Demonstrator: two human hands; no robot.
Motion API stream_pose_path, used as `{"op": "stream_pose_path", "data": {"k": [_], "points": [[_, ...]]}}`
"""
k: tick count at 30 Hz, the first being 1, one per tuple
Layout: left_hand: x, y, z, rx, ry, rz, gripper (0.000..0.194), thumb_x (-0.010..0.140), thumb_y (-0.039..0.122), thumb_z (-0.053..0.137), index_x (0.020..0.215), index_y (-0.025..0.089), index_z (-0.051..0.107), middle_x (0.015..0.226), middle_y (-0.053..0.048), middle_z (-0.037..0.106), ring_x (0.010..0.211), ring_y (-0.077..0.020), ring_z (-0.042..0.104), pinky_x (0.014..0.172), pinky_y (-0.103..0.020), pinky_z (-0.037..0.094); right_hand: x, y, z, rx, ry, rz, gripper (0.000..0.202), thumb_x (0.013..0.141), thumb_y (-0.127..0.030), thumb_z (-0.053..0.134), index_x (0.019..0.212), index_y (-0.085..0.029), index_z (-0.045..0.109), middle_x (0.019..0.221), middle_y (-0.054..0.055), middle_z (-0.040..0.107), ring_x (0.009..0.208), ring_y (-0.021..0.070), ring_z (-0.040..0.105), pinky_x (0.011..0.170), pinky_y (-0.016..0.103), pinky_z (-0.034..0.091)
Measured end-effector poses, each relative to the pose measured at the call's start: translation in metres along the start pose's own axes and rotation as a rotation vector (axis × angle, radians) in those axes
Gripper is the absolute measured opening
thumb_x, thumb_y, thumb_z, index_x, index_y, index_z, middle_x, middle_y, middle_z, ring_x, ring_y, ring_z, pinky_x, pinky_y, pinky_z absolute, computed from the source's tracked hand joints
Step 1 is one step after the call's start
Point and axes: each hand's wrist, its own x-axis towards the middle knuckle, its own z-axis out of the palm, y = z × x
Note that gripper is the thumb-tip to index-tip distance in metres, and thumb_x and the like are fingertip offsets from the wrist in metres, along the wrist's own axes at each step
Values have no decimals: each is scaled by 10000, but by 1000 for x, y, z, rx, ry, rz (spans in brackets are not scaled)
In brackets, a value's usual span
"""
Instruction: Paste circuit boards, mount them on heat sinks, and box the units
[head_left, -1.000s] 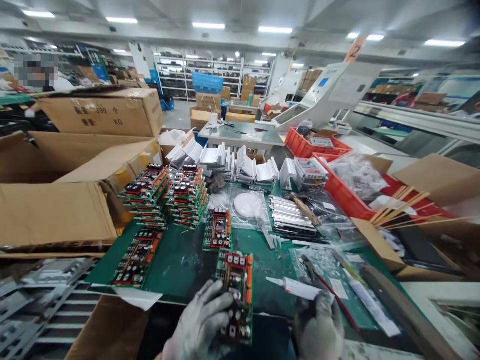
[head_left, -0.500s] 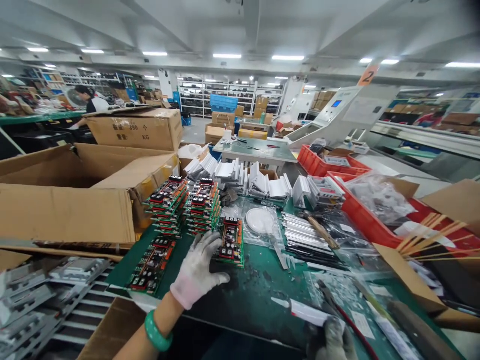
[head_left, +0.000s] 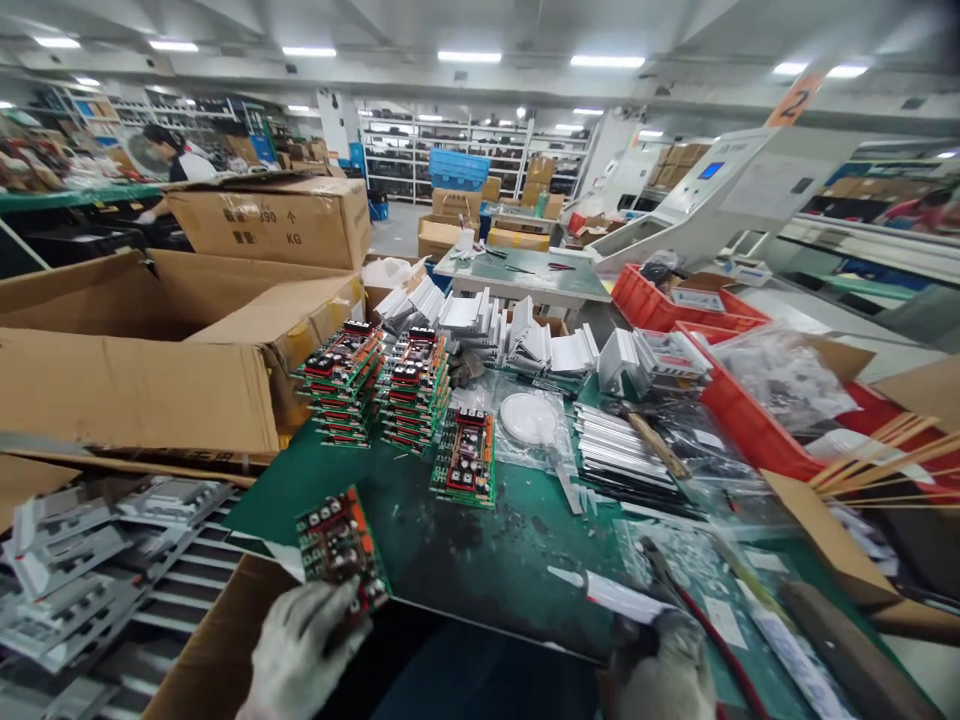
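Note:
My left hand (head_left: 304,645), in a white glove, is closed on the lower end of a circuit board (head_left: 341,545) at the table's front edge. The green board carries black, red and orange parts and lies at a slant. My right hand (head_left: 660,665), in a greyish glove, is wrapped round a white glue tube (head_left: 626,598) whose pointed nozzle faces left. Another circuit board (head_left: 465,460) lies on the green table top between the hands, farther back. Behind it stand two piles of circuit boards, a left pile (head_left: 343,385) and a right pile (head_left: 412,390).
White metal profiles (head_left: 525,335) line the table's back. A round white lid (head_left: 529,418), silvery strips (head_left: 622,455), a hammer (head_left: 656,440) and red-handled pliers (head_left: 697,620) lie rightward. Red bins (head_left: 750,420) stand at right, an open carton (head_left: 135,390) at left. Grey metal parts (head_left: 67,570) lie at lower left.
My left hand has moved from beside the middle board to the front left and closed on the left board, which has shifted toward me. My right hand still holds the tube.

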Motion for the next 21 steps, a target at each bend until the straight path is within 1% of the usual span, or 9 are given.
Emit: {"op": "stream_pose_path", "data": {"k": [1, 3, 5, 8, 10, 12, 15, 18, 21], "points": [[4, 16, -1, -102, -9, 36, 162, 974, 292, 512, 965, 187, 635, 803, -34, 661, 754, -176, 633, 752, -309, 508, -1, -2, 1, 4, 21, 4, 404, 806, -448, 647, 1079, -154, 698, 781, 96, 721, 489, 170, 553, 422, 293, 435], [14, 45, 0, -316, -65, 120, 210, 999, 291, 456, 1010, 179, 633, 797, -23, 670, 761, -157, 636, 785, -301, 505, -5, -8, 6, 31, 75, 22, 358, 794, -429, 659, 1046, -180, 710, 771, 86, 717, 497, 175, 550, 428, 300, 446], [23, 69, 7, -502, -146, 216, 236, 1000, 316, 448, 1075, 174, 621, 787, -14, 666, 748, -146, 632, 751, -290, 509, -9, -16, 12, 53, 102, 55, 364, 777, -449, 674, 1067, -229, 701, 749, 39, 708, 491, 156, 535, 428, 280, 450], [33, 95, 24, -640, -210, 330, 287, 929, 390, 585, 1135, 190, 599, 795, -5, 659, 738, -146, 621, 717, -287, 515, -14, -26, 22, 50, 71, 72, 439, 781, -510, 669, 1137, -253, 668, 717, -19, 682, 491, 123, 526, 435, 232, 446], [38, 103, 35, -649, -180, 311, 375, 874, 467, 648, 1140, 210, 591, 841, -3, 678, 787, -159, 633, 785, -315, 517, -15, -32, 26, 48, 23, 53, 439, 820, -519, 633, 1159, -241, 660, 742, -13, 692, 511, 116, 535, 439, 213, 443], [42, 107, 43, -606, -153, 210, 528, 820, 597, 644, 1163, 200, 581, 968, -39, 705, 943, -211, 649, 901, -379, 491, -14, -37, 28, 59, -20, 28, 420, 843, -497, 619, 1164, -230, 661, 786, 9, 708, 560, 124, 566, 458, 208, 462], [43, 108, 49, -528, -168, 91, 726, 738, 706, 624, 1217, 163, 566, 1146, -97, 690, 1156, -282, 596, 1064, -439, 380, -14, -42, 30, 73, -60, 12, 402, 843, -469, 636, 1172, -239, 659, 830, 13, 711, 604, 117, 583, 513, 200, 501], [39, 110, 52, -544, -150, 73, 663, 754, 679, 625, 1189, 179, 594, 1123, -70, 706, 1156, -255, 603, 1149, -392, 273, -18, -44, 35, 24, -78, -5, 415, 824, -444, 674, 1191, -252, 650, 899, 9, 716, 579, 86, 563, 535, 189, 504], [34, 112, 56, -560, -138, 60, 600, 770, 661, 624, 1155, 201, 619, 1096, -51, 718, 1140, -244, 610, 1177, -377, 224, -26, -48, 39, -88, -102, -94, 386, 830, -463, 663, 1122, -211, 681, 953, 54, 735, 529, 83, 552, 491, 198, 489]]}}
